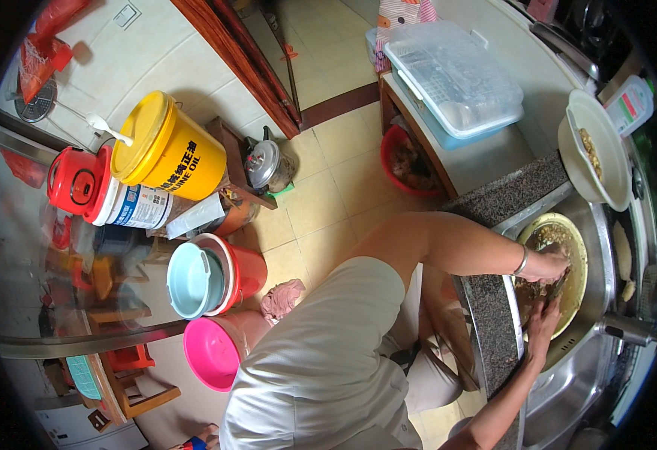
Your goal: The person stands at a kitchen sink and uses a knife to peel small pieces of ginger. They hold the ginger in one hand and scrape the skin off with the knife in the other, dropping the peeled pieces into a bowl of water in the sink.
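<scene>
A round pale-yellow basin [579, 244] sits in the steel sink [602, 281] on the right. In it is murky, brownish liquid or wet matter with small bits. My left hand [544, 266], with a bracelet at the wrist, reaches into the basin with its fingers curled in. Close below it, my right hand [543, 321] is also in the basin, its fingers closed round a narrow dark piece [558, 289] that extends toward the left hand. The kind of piece cannot be made out. What lies under the left fingers is hidden.
Beyond the sink stand a cream bowl [574, 142] with brownish bits and a white bottle [632, 105]. A faucet [632, 328] juts over the sink. Granite edging [493, 330] borders it. Behind me are a yellow bucket [193, 154], a pink bucket [212, 356] and a red basin [407, 180].
</scene>
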The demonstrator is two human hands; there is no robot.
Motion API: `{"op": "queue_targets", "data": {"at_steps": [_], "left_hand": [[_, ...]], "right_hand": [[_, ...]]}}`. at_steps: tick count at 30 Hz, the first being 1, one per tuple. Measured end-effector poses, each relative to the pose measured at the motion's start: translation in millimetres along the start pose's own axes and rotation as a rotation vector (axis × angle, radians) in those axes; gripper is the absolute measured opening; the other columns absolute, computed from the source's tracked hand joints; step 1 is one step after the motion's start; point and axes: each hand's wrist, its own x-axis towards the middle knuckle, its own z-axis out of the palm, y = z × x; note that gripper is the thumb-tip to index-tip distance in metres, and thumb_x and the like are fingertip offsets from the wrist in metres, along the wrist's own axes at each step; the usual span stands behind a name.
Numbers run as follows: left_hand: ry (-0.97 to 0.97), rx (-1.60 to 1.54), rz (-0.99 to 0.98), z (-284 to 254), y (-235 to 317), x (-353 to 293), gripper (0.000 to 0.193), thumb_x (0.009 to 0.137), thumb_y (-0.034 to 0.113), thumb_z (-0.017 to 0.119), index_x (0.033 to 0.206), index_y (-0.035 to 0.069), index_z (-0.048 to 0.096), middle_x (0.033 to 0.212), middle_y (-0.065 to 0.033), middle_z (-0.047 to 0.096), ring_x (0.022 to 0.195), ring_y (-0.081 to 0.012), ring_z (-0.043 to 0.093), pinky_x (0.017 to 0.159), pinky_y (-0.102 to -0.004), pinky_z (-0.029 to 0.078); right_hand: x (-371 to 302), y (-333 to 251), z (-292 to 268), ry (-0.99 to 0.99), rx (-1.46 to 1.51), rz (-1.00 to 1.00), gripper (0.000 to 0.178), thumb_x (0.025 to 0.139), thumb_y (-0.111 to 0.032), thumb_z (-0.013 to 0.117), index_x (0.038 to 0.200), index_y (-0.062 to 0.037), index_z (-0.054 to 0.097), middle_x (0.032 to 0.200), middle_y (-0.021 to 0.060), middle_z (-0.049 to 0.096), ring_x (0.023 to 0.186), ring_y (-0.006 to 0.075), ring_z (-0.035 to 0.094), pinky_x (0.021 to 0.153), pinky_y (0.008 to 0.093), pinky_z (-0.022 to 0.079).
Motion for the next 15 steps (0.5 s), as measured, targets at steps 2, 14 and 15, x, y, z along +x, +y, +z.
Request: {"op": "queue_targets", "data": {"at_steps": [2,14,15], "left_hand": [[-0.034,0.018,-0.019,0,-1,2,0.017,0.086,0.013,0.043,0.077,0.002,0.053,0.059,-0.0059,0.052,0.040,-0.0151,0.043,0.035,-0.0320,0.029],[-0.032,0.048,0.035,-3,-7,6,0.013,0.087,0.018,0.051,0.086,0.005,0.053,0.059,-0.0036,0.053,0.042,-0.0149,0.048,0.036,-0.0315,0.034],[-0.024,0.059,0.033,-2,-7,6,0.013,0.086,0.019,0.052,0.086,0.005,0.054,0.058,-0.0035,0.053,0.042,-0.0150,0.048,0.036,-0.0316,0.034]], "right_hand": [[-1,-3,-2,-0.032,0.056,0.059,0.021,0.097,-0.011,0.049,0.112,0.0037,0.048,0.081,0.0107,0.050,0.068,0.0181,0.046,0.062,0.0351,0.042],[5,-18,-9,-0.150,0.008,0.168,0.036,0.097,-0.013,0.051,0.127,0.0056,0.048,0.112,0.0263,0.059,0.098,0.0385,0.054,0.091,0.0459,0.041],[3,-24,-11,-0.150,-0.012,0.179,0.036,0.097,-0.013,0.051,0.128,0.0056,0.048,0.111,0.0261,0.059,0.098,0.0380,0.054,0.091,0.0453,0.042]]}}
